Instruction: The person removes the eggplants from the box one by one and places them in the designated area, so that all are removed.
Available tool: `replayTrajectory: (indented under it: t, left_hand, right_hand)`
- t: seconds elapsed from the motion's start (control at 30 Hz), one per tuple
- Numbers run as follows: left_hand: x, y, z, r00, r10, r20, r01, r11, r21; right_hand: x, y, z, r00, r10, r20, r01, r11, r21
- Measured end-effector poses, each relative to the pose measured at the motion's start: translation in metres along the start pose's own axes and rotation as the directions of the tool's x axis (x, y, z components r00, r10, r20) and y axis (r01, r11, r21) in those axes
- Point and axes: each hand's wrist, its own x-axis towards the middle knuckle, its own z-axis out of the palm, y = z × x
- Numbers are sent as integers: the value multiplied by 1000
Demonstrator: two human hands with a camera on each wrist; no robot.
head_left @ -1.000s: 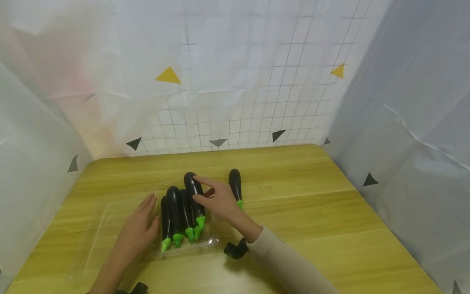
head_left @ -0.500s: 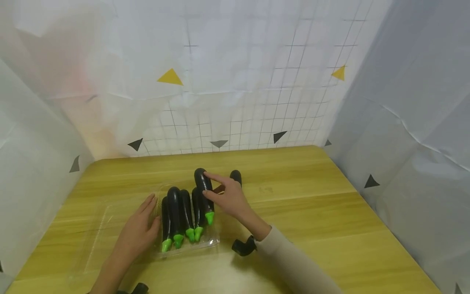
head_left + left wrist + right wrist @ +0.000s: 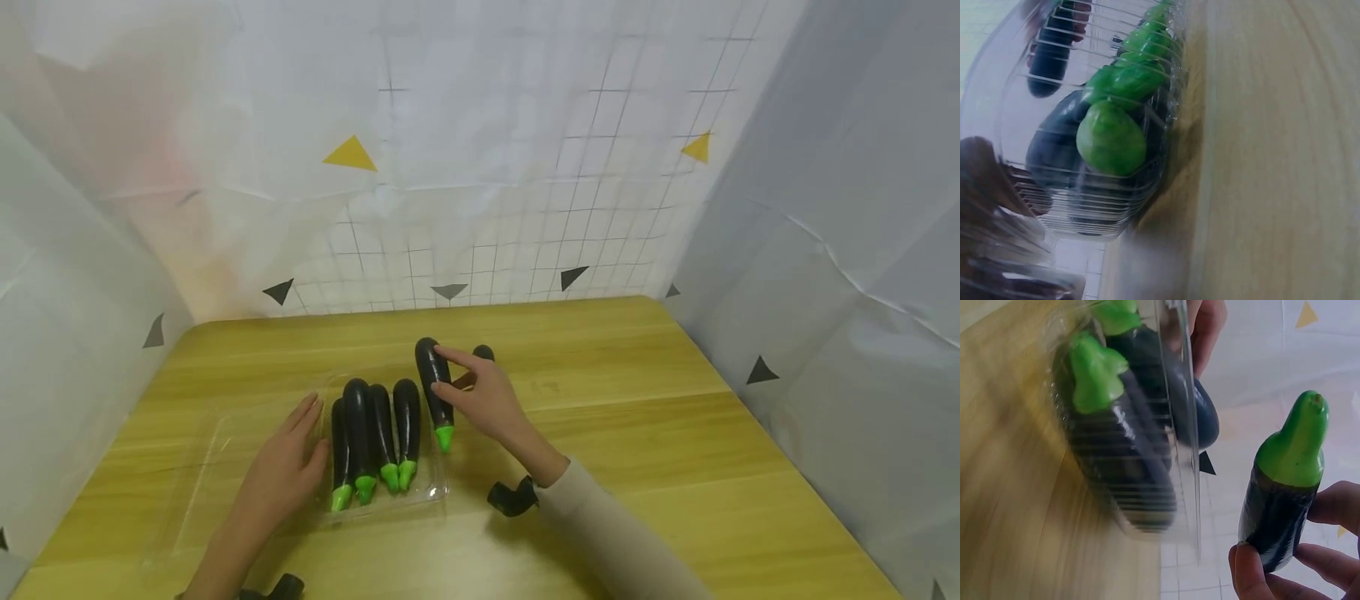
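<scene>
A clear plastic box [image 3: 441, 492] stands on the table with several dark purple eggplants [image 3: 360, 433] with green stems lying side by side in it. My right hand [image 3: 491, 404] pinches another eggplant [image 3: 432, 375] between thumb and fingers, raised just past the box's right side. In the right wrist view this eggplant [image 3: 1280, 512] points its green stem upward, apart from the box wall. My left hand [image 3: 279, 467] rests with extended fingers along the box's left edge. The left wrist view shows the green stems [image 3: 1113, 137] through the ribbed wall.
One more eggplant [image 3: 483, 352] lies on the table beyond my right hand, mostly hidden by it. The box's open clear lid [image 3: 183, 492] spreads flat to the left. White sheets [image 3: 480, 167] enclose the wooden table [image 3: 637, 417] at the back and sides.
My right hand has lifted the eggplant away from the others and carried it rightward past the box edge, now covering more of the loose one. My left hand has stayed in place.
</scene>
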Motion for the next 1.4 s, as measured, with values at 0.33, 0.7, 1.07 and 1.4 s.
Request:
replayTrajectory:
  t: [0.33, 0.7, 1.07, 1.4]
  left_hand:
    - [-1, 0, 1, 1000, 2, 2, -2, 1000, 0]
    - [-1, 2, -1, 1000, 8, -2, -8, 1000, -1]
    - [0, 3, -2, 1000, 4, -4, -4, 1000, -6]
    - [0, 0, 0, 1000, 15, -14, -15, 1000, -2]
  right_hand:
    - [-2, 4, -12, 999, 35, -36, -37, 999, -37]
    - [-3, 15, -24, 993, 104, -59, -105, 994, -18]
    - [-2, 22, -33, 986, 140, -86, -136, 990, 44]
    - [1, 31, -42, 978, 179, -112, -181, 984, -6]
